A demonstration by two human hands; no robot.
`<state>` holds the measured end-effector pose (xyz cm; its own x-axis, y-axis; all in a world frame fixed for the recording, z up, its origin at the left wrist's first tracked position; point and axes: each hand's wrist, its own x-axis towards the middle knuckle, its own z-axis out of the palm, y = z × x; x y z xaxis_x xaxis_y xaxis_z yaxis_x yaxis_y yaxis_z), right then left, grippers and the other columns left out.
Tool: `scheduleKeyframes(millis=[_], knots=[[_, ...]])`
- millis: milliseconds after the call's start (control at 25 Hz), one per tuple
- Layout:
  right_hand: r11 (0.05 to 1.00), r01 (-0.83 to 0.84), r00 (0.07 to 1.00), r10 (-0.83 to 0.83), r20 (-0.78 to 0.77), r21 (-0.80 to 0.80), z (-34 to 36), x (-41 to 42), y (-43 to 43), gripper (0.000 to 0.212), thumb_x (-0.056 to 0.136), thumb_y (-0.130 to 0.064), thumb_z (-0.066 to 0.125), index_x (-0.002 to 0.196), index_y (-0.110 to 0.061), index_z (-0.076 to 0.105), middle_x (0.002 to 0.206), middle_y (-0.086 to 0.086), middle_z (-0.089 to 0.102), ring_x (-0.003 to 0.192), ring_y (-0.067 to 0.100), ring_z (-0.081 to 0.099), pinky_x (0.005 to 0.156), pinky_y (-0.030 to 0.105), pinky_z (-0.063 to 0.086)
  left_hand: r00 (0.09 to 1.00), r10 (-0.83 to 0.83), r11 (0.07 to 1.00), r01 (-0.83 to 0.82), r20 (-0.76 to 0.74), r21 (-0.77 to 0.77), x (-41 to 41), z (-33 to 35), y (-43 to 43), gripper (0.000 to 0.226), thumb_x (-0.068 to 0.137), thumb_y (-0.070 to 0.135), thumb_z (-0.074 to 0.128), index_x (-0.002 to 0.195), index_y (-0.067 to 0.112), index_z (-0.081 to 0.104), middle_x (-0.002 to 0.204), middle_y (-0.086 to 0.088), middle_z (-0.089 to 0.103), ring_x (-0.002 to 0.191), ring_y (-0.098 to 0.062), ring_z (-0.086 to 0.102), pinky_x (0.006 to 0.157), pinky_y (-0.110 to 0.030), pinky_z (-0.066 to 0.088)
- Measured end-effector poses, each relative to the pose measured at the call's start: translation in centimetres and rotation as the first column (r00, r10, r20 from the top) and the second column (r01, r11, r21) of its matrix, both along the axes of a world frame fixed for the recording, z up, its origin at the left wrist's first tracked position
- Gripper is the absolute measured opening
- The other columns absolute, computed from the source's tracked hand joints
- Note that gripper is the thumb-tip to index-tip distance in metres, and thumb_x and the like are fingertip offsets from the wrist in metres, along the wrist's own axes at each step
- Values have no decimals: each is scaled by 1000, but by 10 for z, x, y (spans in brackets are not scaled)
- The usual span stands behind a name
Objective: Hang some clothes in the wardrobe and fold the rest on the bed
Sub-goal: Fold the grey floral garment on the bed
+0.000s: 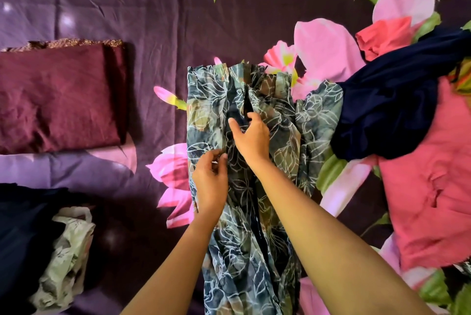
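The bed [153,21], under a purple floral sheet, has open room beyond the hands and to their left. To their right a navy garment [392,116] and a coral garment [433,187] crowd in, the navy one touching the printed cloth's side. A folded maroon cloth [58,98] lies well to the left. The leaf-print garment [244,238] lies lengthwise under both hands. It looks thin, light and limp, likely to slide and wrinkle, so hems and seams seem the surest holds. The right hand [251,139] curls its fingers into the fabric by a dark slit. The left hand [211,182], just nearer, pinches a fold at the garment's left side.
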<state>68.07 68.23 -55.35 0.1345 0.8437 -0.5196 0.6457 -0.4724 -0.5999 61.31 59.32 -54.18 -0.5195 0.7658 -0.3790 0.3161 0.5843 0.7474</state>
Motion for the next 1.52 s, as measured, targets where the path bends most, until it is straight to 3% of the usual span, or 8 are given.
scheduleKeyframes(millis=[280, 640, 760, 960, 1120, 1280, 1360, 1520], knots=[[997, 71, 971, -62, 230, -32, 4, 6, -3, 37, 92, -7, 53, 129, -10, 49, 129, 10, 46, 117, 27, 50, 85, 37, 47, 982, -152, 980, 164, -112, 110, 12, 1, 2, 11, 91, 5, 56, 99, -2, 60, 90, -2, 56, 80, -13, 51, 71, -12, 38], [992, 100, 961, -75, 267, -82, -2, 25, 0, 56, 84, -14, 69, 134, -9, 42, 143, 17, 35, 127, 34, 44, 94, 42, 48, 998, -41, 996, 37, 44, 82, 15, 2, 4, 17, 94, 13, 54, 108, 5, 58, 95, 1, 60, 88, -13, 58, 77, -19, 46], [997, 71, 960, -57, 274, -41, -7, 33, -1, 32, 86, -14, 67, 116, -12, 57, 131, 12, 45, 119, 30, 47, 88, 40, 50, 997, -47, 998, 44, 59, 51, 16, 0, 2, 14, 94, 14, 55, 106, 7, 57, 94, 3, 60, 84, -12, 57, 71, -18, 43], [984, 174, 979, -178, -99, -43, 1, 36, 12, 8, 91, -17, 60, 94, -10, 58, 81, -1, 57, 70, 14, 53, 58, 23, 38, 977, -156, 976, 174, -143, 128, 18, -2, 2, 28, 86, 9, 61, 111, 4, 51, 108, -12, 55, 98, -22, 54, 85, -28, 48], [963, 252, 766, -261, -587, -100, 17, 38, 21, 28, 88, -5, 64, 105, -17, 45, 91, 3, 58, 71, 5, 57, 60, 11, 47, 850, -387, 890, 446, -359, 96, 33, 2, 2, 48, 77, 45, 64, 105, 8, 52, 95, -8, 55, 83, -20, 54, 67, -29, 47], [988, 105, 823, -20, -568, 117, 19, 53, 31, 50, 83, 11, 57, 117, -26, 52, 130, 6, 52, 111, 19, 55, 91, 32, 52, 940, -330, 944, 328, -91, -31, 55, 5, 1, 39, 78, 4, 65, 115, 5, 50, 108, -11, 58, 93, -29, 60, 75, -40, 53], [982, 57, 869, 39, -493, 179, 23, 65, 36, 50, 84, 14, 54, 125, -14, 55, 133, -4, 50, 122, 7, 45, 100, 12, 38, 953, -297, 954, 299, -62, 18, 60, 5, -1, 36, 79, -3, 63, 114, 5, 53, 103, -10, 62, 84, -26, 62, 73, -39, 54], [972, 21, 898, 84, -432, 232, 30, 93, 48, 54, 84, 15, 53, 131, -10, 52, 137, -6, 47, 124, -1, 39, 100, 1, 28, 921, -364, 891, 387, -137, 239, 77, 11, -10, 24, 77, -4, 67, 101, -1, 63, 86, -8, 62, 67, -13, 58, 66, -18, 52]])
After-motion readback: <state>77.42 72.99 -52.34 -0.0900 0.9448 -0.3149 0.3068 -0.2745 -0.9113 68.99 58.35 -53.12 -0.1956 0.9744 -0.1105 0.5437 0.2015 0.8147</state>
